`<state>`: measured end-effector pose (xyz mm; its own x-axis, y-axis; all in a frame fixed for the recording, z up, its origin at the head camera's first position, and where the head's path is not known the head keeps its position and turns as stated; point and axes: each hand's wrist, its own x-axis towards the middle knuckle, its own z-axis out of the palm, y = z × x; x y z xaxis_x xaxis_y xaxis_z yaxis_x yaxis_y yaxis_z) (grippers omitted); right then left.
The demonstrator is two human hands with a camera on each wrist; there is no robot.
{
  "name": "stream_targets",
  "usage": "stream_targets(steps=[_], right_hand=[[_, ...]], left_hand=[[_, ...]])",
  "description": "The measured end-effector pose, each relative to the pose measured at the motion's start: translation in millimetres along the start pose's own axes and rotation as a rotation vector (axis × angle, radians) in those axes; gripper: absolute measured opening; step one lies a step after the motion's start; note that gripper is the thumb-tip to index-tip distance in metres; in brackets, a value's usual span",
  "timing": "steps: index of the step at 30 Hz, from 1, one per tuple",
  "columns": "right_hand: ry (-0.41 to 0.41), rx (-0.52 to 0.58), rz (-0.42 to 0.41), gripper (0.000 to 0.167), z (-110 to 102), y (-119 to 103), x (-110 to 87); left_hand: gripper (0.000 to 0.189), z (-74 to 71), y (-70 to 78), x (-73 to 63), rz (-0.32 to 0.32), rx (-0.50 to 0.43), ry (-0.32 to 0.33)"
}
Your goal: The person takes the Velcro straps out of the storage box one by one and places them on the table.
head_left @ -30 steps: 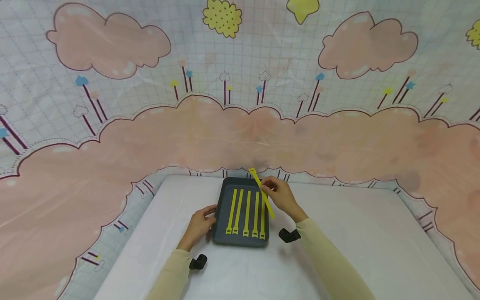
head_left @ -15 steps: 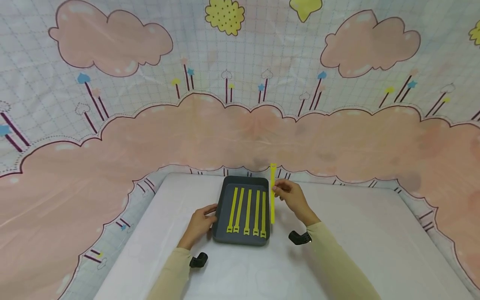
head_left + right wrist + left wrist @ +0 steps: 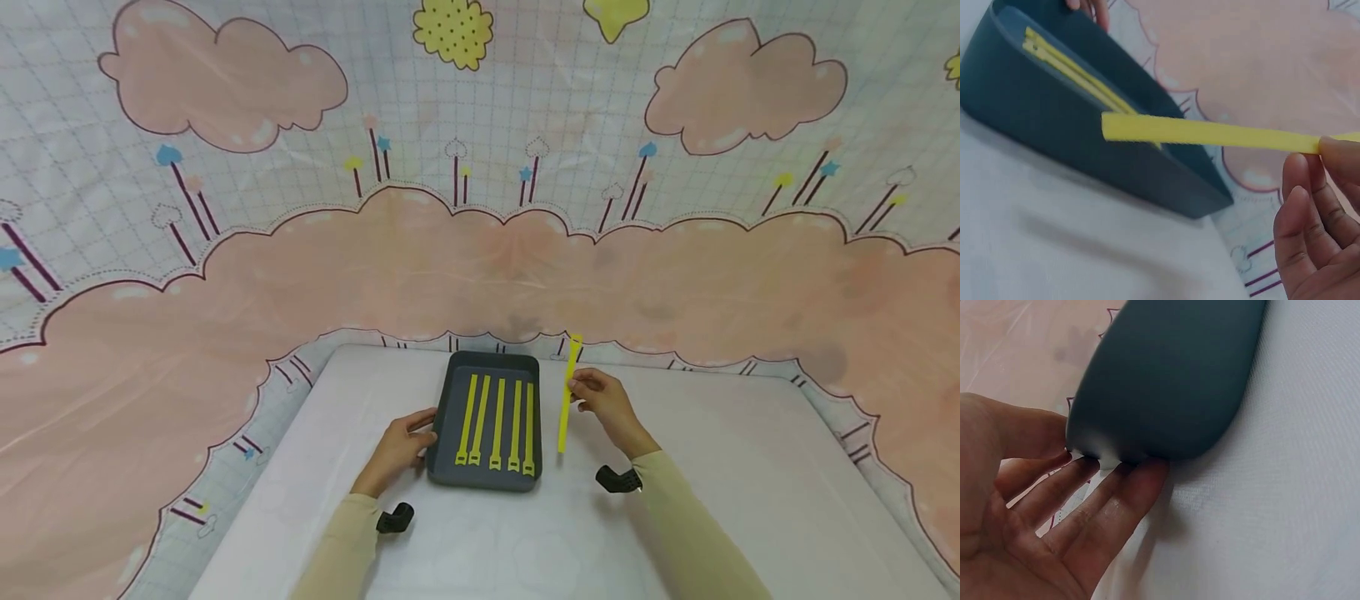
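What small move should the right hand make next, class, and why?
Probably lower the held yellow strap onto the table: the right hand has carried it away from the tray and now pinches it aloft, while the left hand holds the tray's side.

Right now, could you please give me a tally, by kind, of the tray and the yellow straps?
Dark grey tray: 1
Yellow slotted cable straps: 6 (5 in the tray, 1 in the right hand)
Total: 7
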<state>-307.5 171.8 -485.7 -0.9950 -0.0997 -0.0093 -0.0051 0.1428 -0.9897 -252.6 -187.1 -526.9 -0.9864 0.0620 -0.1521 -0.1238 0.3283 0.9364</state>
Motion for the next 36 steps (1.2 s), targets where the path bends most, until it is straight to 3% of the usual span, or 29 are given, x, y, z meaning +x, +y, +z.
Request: stream_targets(steps=[20, 36], right_hand=[[-0.038, -0.072, 0.184, 0.021, 2.9, 28.8, 21.9], [0.003, -0.165, 0.220, 0.022, 9.8, 39.6, 30.6]], left_hand=[[0.050, 0.7, 0.2, -3.1, -0.003, -0.008, 0.007], [0.049, 1.3, 0.7, -3.0, -0.018, -0.009, 0.004]])
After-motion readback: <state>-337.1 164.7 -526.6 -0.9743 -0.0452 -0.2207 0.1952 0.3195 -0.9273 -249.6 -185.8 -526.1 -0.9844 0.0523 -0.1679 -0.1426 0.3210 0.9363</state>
